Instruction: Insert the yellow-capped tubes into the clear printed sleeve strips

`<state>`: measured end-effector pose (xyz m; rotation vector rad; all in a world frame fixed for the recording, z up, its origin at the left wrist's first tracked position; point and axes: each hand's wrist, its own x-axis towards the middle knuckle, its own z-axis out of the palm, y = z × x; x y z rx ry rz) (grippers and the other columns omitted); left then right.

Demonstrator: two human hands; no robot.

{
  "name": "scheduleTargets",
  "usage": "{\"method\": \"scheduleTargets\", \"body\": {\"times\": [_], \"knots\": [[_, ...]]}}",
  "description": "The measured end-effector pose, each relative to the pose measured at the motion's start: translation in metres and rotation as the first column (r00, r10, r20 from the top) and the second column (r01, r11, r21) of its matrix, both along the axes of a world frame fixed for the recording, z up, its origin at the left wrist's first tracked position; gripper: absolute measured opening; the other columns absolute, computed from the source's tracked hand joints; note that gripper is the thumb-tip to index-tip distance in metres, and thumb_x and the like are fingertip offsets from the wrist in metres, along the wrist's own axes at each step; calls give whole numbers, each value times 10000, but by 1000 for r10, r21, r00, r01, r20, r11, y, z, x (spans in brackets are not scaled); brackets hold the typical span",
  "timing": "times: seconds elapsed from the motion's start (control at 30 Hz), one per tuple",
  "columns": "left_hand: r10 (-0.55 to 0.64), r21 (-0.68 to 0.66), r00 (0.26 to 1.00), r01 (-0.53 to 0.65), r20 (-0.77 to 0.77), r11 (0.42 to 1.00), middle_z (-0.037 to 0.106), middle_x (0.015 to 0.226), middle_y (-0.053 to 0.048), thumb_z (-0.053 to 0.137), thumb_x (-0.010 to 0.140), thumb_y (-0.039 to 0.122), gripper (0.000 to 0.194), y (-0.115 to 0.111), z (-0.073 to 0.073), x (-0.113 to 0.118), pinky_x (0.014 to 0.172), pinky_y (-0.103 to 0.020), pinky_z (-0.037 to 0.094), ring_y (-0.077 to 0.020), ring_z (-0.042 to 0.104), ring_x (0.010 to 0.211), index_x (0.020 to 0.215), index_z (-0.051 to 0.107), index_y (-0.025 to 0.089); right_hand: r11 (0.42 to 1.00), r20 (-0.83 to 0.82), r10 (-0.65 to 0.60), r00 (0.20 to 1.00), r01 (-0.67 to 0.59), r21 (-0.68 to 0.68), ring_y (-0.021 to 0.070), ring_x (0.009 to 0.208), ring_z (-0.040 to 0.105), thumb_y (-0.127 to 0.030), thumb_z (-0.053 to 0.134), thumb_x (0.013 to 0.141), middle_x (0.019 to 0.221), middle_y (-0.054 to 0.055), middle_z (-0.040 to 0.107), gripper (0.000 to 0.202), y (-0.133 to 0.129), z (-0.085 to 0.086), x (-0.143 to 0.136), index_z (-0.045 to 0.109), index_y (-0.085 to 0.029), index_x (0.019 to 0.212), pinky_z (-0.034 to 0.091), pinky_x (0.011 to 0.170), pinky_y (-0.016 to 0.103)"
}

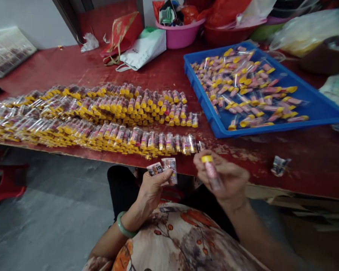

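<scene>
Two or more small printed packets (170,165) are pinched between the thumb and fingers of my left hand (152,188), just off the table's front edge. My right hand (228,175) is closed round a clear tube (212,173) with a yellow cap at its upper end and something pink inside; the tube is slightly blurred. Long stacked rows of yellow-capped tubes (113,131) lie on the table beyond my left hand. Many loose tubes with pink contents (243,81) fill much of a blue tray (220,130) at the right.
The red table (254,162) has a small crumpled packet (279,165) near its right front. At the back stand a red bag (124,34), a white bag (147,49) and a pink basin (182,34). A red stool (8,184) is at the lower left.
</scene>
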<state>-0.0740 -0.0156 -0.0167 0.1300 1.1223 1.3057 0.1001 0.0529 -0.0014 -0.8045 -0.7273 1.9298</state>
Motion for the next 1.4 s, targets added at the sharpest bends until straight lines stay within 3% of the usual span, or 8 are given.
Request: {"method": "scheduleTargets", "body": {"times": [0.13, 0.23, 0.43, 0.67, 0.97, 1.07, 1.27, 1.4], "knots": [[0, -22, 1000, 0, 1, 1000, 705, 800, -37, 840, 613, 259, 316, -1, 1, -1, 562, -237, 550, -130, 642, 637, 862, 701, 121, 975, -166, 124, 978, -151, -164, 16, 428, 317, -236, 646, 563, 712, 11, 528, 309, -31, -23, -18, 646, -166, 864, 196, 346, 143], [44, -51, 999, -44, -9, 998, 704, 823, -23, 844, 603, 243, 318, -3, 0, -2, 550, -222, 539, -124, 641, 651, 868, 695, 147, 981, -94, 110, 990, -123, -150, 6, 423, 293, -223, 665, 608, 734, -4, 522, 358, -37, -27, -15, 654, -183, 964, 186, 344, 133], [75, 18, 997, -75, -5, 997, 704, 779, -31, 847, 601, 236, 291, -7, 1, 0, 604, -235, 532, -124, 644, 646, 822, 690, 129, 980, 161, -17, 987, -15, 199, 64, 548, 454, -245, 691, 718, 776, 5, 525, 188, -56, -21, -4, 643, -187, 891, 329, 431, 177], [153, 26, 988, -153, -4, 988, 651, 690, 1, 871, 553, 274, 333, -8, 3, 4, 575, -223, 492, -96, 593, 581, 770, 659, 134, 745, 375, -241, 895, -77, 662, 126, 754, 561, -119, 670, 759, 882, 27, 584, 183, -69, -21, -6, 614, -209, 909, 432, 645, 249], [129, 26, 990, -131, 62, 991, 573, 628, 20, 843, 608, 318, 327, -12, 6, 8, 543, -218, 456, -81, 541, 535, 744, 611, 131, 602, 405, -373, 835, -114, 790, 174, 822, 598, -110, 677, 737, 940, 60, 608, 275, -82, -24, -8, 584, -209, 976, 477, 725, 317], [127, 17, 989, -129, 75, 992, 587, 654, 14, 836, 619, 313, 318, -12, 6, 10, 556, -218, 462, -82, 548, 554, 764, 622, 129, 651, 449, -374, 812, -115, 750, 145, 737, 590, -152, 675, 752, 859, 33, 618, 173, -82, -22, -10, 569, -204, 878, 455, 661, 273], [89, 3, 994, -89, 57, 996, 629, 654, 13, 863, 566, 244, 312, -14, 3, 16, 558, -228, 476, -95, 572, 548, 755, 640, 133, 958, 639, -42, 768, -150, 244, 107, 530, 517, -410, 680, 752, 587, -19, 564, 257, -68, -11, -26, 578, -177, 715, 380, 506, 226], [43, 1, 995, -44, 87, 999, 660, 651, 3, 856, 577, 250, 278, -16, 3, 18, 576, -239, 492, -108, 601, 553, 732, 657, 131, 981, 584, 114, 803, -186, 64, 134, 582, 582, -399, 676, 718, 625, -1, 641, 243, -59, -15, -35, 657, -164, 777, 438, 564, 235]]}}
